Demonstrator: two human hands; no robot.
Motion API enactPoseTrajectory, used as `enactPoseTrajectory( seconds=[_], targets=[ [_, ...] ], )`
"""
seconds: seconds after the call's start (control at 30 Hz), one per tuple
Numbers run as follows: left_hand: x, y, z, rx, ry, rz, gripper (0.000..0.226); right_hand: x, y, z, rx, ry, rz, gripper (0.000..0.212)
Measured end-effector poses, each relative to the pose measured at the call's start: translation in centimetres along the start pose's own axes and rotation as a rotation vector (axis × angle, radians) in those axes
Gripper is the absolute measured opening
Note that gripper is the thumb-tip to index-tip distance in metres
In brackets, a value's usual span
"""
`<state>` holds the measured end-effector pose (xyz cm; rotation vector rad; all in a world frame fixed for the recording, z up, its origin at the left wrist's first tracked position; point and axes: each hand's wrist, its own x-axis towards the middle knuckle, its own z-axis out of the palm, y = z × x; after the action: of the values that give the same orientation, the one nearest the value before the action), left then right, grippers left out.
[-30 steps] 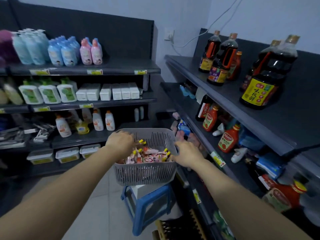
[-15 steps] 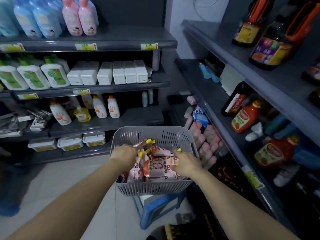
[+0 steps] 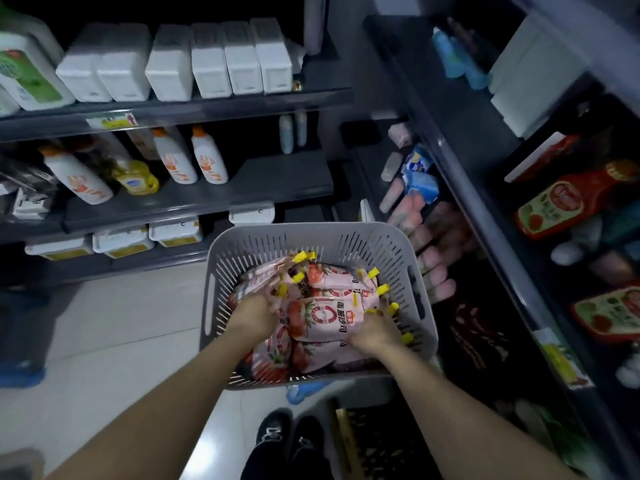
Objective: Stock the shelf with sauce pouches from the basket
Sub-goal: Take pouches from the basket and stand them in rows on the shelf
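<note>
Deep in basket (image 3: 311, 231): left hand (image 3: 252, 318), right hand (image 3: 376, 330), fingers tight around sauce pouches (image 3: 325, 317).

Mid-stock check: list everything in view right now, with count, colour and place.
basket: one, grey, centre
sauce pouches: many, pink with yellow caps, piled in the basket
shelving: two units, dark grey, left and right
boxes: about six, white, upper left shelf
green-labelled bottle: one, white, far upper left
orange-capped bottles: three, white, middle left shelf
yellow bottle: one, among them
tubs: about four, white, low left shelf
ketchup bottles: two, red, right shelves
blue packs: a few, right shelf, behind the basket
stool: one, blue, partly seen beneath the basket
shoes: two, black, on the floor
left hand: on the pouches, fingers hidden
right hand: on the pouches, fingers hidden
</note>
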<state>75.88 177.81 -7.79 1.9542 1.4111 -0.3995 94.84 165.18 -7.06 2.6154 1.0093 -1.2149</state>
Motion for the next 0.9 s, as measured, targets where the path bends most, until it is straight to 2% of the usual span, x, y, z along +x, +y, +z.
enactPoseTrajectory(
  seconds=[0.07,0.2,0.3,0.37,0.47,0.53,0.63,0.7,0.8,0.9],
  targets=[
    [0.6,0.1,-0.1,-0.083,0.021,-0.035,0.015,1.1,-0.2,0.5,0.168,0.01,0.102,0.028],
    [1.0,0.1,0.1,-0.243,0.084,-0.11,0.026,2.7,-0.7,1.0,0.431,0.001,0.285,0.04],
    [1.2,-0.2,1.0,-0.242,0.016,-0.16,0.028,3.5,-0.7,1.2,0.482,0.004,0.374,0.047],
    [1.2,-0.3,1.5,-0.259,0.026,-0.171,0.032,3.4,-0.9,1.4,0.451,0.04,0.408,0.042],
    [1.3,0.3,1.7,-0.224,0.106,-0.145,0.015,3.6,-1.1,1.9,0.424,0.218,0.349,0.031],
    [1.7,0.6,1.5,-0.219,0.128,-0.163,0.007,3.8,-1.7,2.0,0.62,0.297,0.267,0.019],
    [1.9,0.7,1.3,-0.24,0.105,-0.191,0.013,4.3,-2.7,1.4,0.921,0.359,0.254,0.011],
    [1.8,0.6,1.6,-0.283,0.099,-0.203,0.015,4.4,-2.8,1.3,1.055,0.292,0.27,0.017],
    [1.6,0.6,2.4,-0.307,0.076,-0.19,0.022,4.3,-2.4,2.0,1.127,0.121,0.276,0.029],
    [1.3,0.7,2.6,-0.25,0.083,-0.178,0.024,4.3,-2.0,2.3,1.212,0.059,0.283,0.019]
  ],
)
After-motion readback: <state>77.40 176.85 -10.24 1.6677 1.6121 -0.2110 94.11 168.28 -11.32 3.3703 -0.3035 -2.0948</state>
